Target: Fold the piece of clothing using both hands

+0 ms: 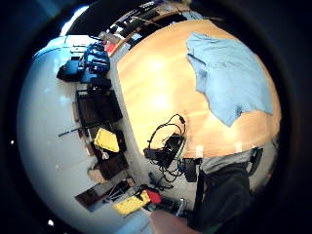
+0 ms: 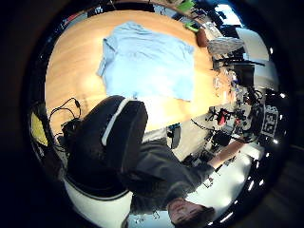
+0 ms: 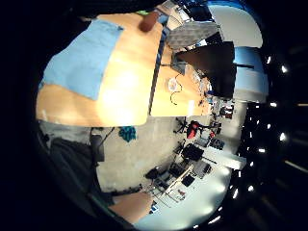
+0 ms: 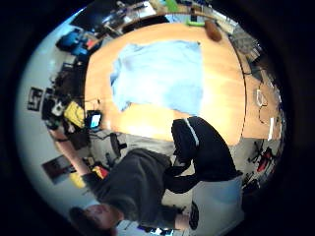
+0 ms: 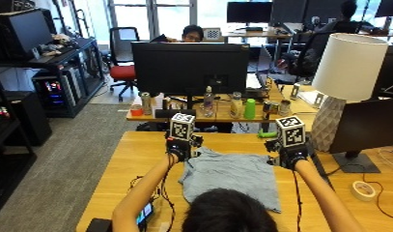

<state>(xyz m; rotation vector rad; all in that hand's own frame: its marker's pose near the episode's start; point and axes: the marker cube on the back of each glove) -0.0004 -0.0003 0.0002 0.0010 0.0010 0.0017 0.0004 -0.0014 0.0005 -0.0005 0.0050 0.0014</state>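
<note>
While the light blue shirt [image 5: 229, 178] lies spread on the wooden table [image 5: 138, 154], the left hand [image 5: 178, 147] and right hand [image 5: 290, 155] are raised above its far corners (whether their fingers are curled cannot be told).

Office: desks, monitors [image 5: 190, 67], swivel chair [image 5: 121, 50]

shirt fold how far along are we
Nothing looks folded: the light blue shirt lies spread on the table. In hand: the left hand and right hand are raised over its far corners, holding no cloth as far as shows. Every fold is left.
</note>
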